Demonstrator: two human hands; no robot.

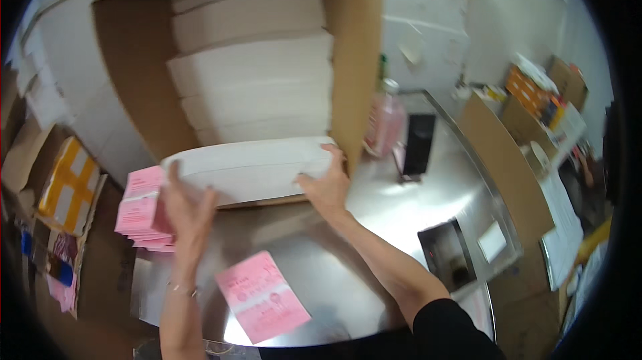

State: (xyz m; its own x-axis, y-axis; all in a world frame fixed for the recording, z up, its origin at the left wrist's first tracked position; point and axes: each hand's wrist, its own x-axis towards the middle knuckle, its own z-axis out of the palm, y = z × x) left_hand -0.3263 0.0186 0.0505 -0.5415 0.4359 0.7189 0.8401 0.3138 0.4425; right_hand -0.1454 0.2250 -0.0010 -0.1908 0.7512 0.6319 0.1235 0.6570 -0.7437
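Note:
A long white block-shaped bundle (251, 171) lies across the front opening of a big cardboard box (358, 45). My left hand (187, 206) grips its left end, thumb on the near face and fingers partly blurred. At the right end, my right hand (328, 183) holds it with the fingers over the top edge and the thumb on the front. Behind it, several similar white bundles (254, 69) fill the box in layers. Beside my left hand stands a pile of pink printed packets (142, 207). One pink packet (263, 298) lies flat on the metal table between my forearms.
The metal table (361, 253) carries a clear bottle of pink liquid (384, 119), a black phone-like slab on a stand (418, 144) and a dark recessed tray (447, 255) at right. An orange-and-white taped carton (67, 186) sits far left. Open cardboard boxes (511, 159) stand at right.

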